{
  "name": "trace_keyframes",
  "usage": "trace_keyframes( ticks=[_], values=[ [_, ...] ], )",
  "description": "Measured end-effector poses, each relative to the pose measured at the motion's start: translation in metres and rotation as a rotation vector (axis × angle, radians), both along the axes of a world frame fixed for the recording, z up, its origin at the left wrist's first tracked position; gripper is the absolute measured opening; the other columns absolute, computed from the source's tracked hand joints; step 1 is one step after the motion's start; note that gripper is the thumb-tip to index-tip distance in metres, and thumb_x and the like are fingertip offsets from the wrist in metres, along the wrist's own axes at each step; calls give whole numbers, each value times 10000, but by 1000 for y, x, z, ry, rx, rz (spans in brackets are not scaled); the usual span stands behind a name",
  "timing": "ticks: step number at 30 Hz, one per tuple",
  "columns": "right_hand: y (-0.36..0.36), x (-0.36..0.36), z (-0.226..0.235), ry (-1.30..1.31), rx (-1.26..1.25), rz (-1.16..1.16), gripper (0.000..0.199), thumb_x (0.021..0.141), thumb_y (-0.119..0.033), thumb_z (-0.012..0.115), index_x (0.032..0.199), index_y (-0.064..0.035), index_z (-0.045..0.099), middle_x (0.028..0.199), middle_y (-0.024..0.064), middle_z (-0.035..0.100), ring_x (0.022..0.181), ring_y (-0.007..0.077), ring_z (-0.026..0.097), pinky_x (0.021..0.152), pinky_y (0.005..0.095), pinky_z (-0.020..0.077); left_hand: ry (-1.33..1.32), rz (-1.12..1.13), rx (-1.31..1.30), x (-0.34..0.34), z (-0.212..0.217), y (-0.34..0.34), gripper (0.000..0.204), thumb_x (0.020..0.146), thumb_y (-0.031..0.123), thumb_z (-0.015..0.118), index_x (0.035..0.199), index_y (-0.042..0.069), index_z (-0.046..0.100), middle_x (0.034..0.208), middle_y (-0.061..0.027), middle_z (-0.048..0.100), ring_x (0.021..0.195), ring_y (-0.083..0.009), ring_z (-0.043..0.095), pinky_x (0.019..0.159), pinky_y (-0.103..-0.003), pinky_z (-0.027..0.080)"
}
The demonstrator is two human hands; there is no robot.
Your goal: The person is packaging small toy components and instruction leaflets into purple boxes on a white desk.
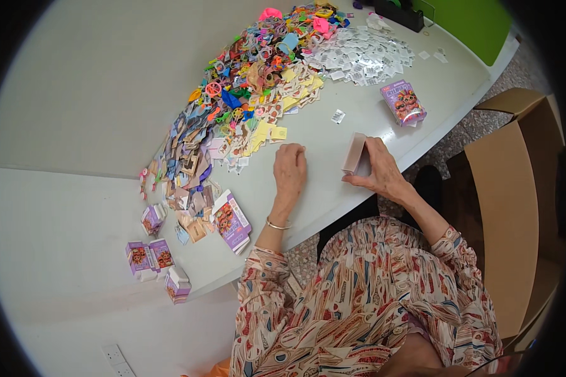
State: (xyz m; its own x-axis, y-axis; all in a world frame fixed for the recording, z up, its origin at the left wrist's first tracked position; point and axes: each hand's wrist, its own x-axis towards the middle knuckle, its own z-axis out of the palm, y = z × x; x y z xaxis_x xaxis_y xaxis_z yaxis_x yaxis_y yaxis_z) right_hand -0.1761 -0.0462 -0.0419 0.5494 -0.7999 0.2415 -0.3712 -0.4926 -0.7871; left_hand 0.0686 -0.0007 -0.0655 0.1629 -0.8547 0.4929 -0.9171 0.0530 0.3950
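My right hand [384,171] grips a small upright carton [355,152] at the table's near edge, thumb on one side and fingers on the other. The carton's pale narrow side shows; most of its broad face is hidden. To its left, my left hand [290,171] rests low over the table with its fingers curled in. Whatever lies under those fingers cannot be made out. A small white packet [338,117] lies by itself beyond both hands. Farther right, a purple printed box [404,103] with cartoon figures stands near the table edge.
Piled colourful trinkets [264,56], white sachets [361,56], yellow cards [267,129] and small photo-like cards [188,151] curve along the back and left. Flattened purple cartons [230,221] lie at left. An open cardboard box [503,220] stands right of the table. A tape dispenser [399,14] sits far back.
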Motion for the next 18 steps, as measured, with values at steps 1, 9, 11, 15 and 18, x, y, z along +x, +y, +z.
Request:
trace_keyframes(
  ticks=[1, 9, 11, 15, 18],
  values=[
    [0, -2, -2, -6, -20, -2, 823, 656, -361, 806, 1280, 0, 410, 1130, 190, 476, 1071, 356, 488, 929, 413, 419, 177, 15, 117, 8, 4, -4, 186, 801, 83, 668, 975, 24, 643, 930, -126, 634, 798, -229, 610, 690, -336, 490],
    [-4, -2, -9, -30, -39, 11, 798, 655, -353, 806, 1260, 0, 424, 1096, 176, 479, 1033, 333, 480, 912, 406, 419, 40, -216, 66, 50, 33, -45, 239, 779, -4, 595, 1017, -16, 614, 920, -195, 625, 840, -361, 613, 715, -412, 497],
    [-4, -1, -9, -34, -42, 13, 788, 655, -350, 805, 1252, 0, 429, 1089, 174, 481, 1028, 333, 480, 909, 407, 419, -19, -249, 161, 59, 35, -52, 289, 771, 6, 598, 1059, -14, 609, 952, -194, 635, 836, -361, 621, 720, -382, 506],
    [-2, -2, -8, -45, -48, 11, 763, 656, -342, 805, 1230, 1, 438, 1087, 171, 487, 1019, 334, 481, 904, 407, 419, -174, -249, 396, 67, 43, -63, 278, 763, 17, 597, 1036, -20, 634, 932, -201, 651, 797, -370, 624, 710, -357, 510],
    [-2, 3, -6, -47, -67, 17, 755, 657, -334, 806, 1222, 4, 437, 1081, 174, 490, 1009, 334, 481, 897, 408, 420, -134, -216, 266, 69, 50, -56, 188, 775, 33, 619, 950, -18, 667, 847, -157, 677, 732, -289, 644, 681, -353, 504]
  ],
)
